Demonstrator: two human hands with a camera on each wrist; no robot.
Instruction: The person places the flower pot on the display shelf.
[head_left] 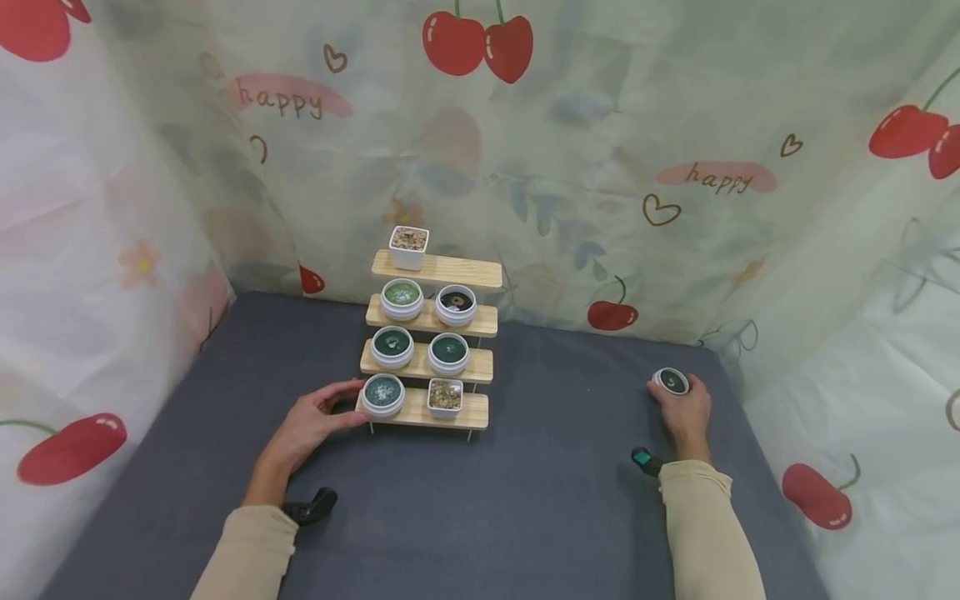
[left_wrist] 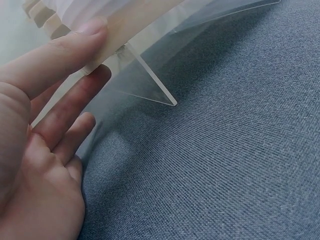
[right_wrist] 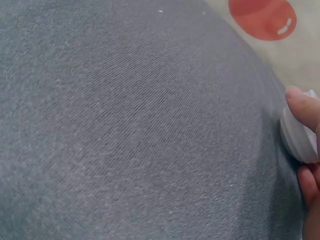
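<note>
My left hand (head_left: pixel 307 423) is at the left end of the lowest step of a wooden display stand (head_left: pixel 474 410). Its thumb and a finger are around a small white round pot (head_left: pixel 383 395) with a grey-green top. In the left wrist view the thumb (left_wrist: pixel 75 47) lies against the white side and the board's edge, while another fingertip is under the board. Far to the right, my right hand (head_left: pixel 684 412) grips a white round pot (head_left: pixel 671 382) with a dark green top, low at the tablecloth. Only that pot's ribbed side (right_wrist: pixel 299 132) shows in the right wrist view.
Beside the left hand's pot stands a square white pot (head_left: pixel 445 398) of grains. Higher steps carry several round pots (head_left: pixel 456 305) and another square pot (head_left: pixel 408 247). Clear supports (left_wrist: pixel 152 75) hold the boards. A dark grey cloth (head_left: pixel 540 500) covers the table; a cherry-print curtain (head_left: pixel 555 167) hangs behind.
</note>
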